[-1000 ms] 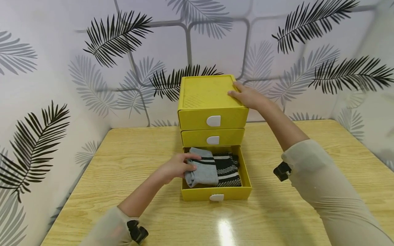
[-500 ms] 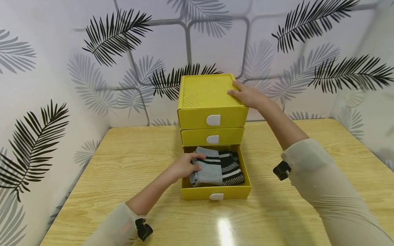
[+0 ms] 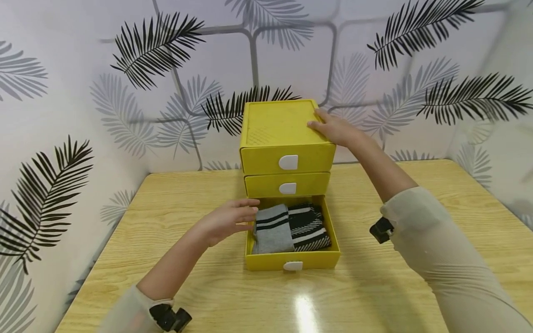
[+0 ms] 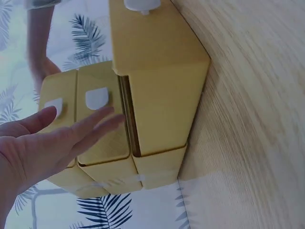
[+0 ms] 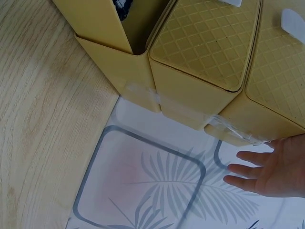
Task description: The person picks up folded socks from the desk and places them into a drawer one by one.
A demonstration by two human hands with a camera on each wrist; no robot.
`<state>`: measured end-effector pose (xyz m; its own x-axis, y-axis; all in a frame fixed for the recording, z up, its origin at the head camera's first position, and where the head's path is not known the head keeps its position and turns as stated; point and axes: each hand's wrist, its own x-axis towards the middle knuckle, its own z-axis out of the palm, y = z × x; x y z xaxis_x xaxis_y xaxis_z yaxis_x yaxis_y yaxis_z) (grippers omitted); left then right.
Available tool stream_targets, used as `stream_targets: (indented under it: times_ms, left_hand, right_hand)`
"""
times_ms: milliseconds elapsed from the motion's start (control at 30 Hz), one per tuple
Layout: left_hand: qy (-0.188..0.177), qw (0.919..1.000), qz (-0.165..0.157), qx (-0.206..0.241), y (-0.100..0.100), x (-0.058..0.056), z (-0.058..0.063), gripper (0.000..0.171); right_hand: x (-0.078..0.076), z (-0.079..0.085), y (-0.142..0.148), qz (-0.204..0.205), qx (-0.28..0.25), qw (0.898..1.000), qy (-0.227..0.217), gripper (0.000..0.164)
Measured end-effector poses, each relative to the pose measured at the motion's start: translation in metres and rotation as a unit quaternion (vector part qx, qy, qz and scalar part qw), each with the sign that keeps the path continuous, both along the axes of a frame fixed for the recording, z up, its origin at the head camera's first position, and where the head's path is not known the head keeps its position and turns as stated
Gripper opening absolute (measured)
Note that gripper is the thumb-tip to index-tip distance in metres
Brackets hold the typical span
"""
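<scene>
A yellow three-drawer box (image 3: 287,159) stands on the table with its bottom drawer (image 3: 266,262) pulled out. Inside that drawer lie a folded grey cloth with black stripes (image 3: 272,233) and, to its right, a folded black-and-white patterned cloth (image 3: 309,229). My left hand (image 3: 226,221) hovers at the drawer's left edge, fingers extended and holding nothing; the left wrist view shows the fingers (image 4: 90,129) straight in front of the box. On the box's top right edge rests my right hand (image 3: 335,128), its fingers spread in the right wrist view.
The wooden table (image 3: 187,194) reaches back to a wall (image 3: 291,55) with a leaf pattern. White tabs (image 3: 288,162) mark the drawer fronts. Clear tape (image 5: 228,126) runs along the box's side.
My left hand first shifted the grey striped cloth right in the drawer, then let go and drew back to the left. The right hand stays on the box top.
</scene>
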<state>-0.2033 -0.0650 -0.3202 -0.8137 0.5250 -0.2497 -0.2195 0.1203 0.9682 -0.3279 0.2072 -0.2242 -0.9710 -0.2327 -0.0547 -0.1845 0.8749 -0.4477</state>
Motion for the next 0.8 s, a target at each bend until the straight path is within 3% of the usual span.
stream_targets:
  times_ms: [100, 267, 500, 633, 800]
  left_hand:
    - [-0.038, 0.9956, -0.044, 0.074, 0.003, 0.01, 0.003, 0.043]
    - [-0.124, 0.9707, -0.111, 0.173, 0.022, 0.034, -0.012, 0.039]
    - [-0.241, 0.9408, -0.124, 0.204, 0.052, 0.062, -0.047, 0.04]
    - [-0.308, 0.9224, -0.102, 0.21, 0.063, 0.067, -0.061, 0.046]
    - [-0.356, 0.9019, -0.018, 0.244, 0.071, 0.066, -0.072, 0.042]
  right_hand:
    - [0.0, 0.0, 0.0, 0.0, 0.0, 1.0, 0.002, 0.064]
    - [0.0, 0.0, 0.0, 0.0, -0.001, 1.0, 0.003, 0.064]
    - [0.0, 0.0, 0.0, 0.001, -0.002, 1.0, 0.0, 0.064]
    - [0.001, 0.001, 0.001, 0.003, -0.001, 1.0, -0.004, 0.064]
    - [0.0, 0.0, 0.001, 0.003, -0.001, 1.0, -0.007, 0.064]
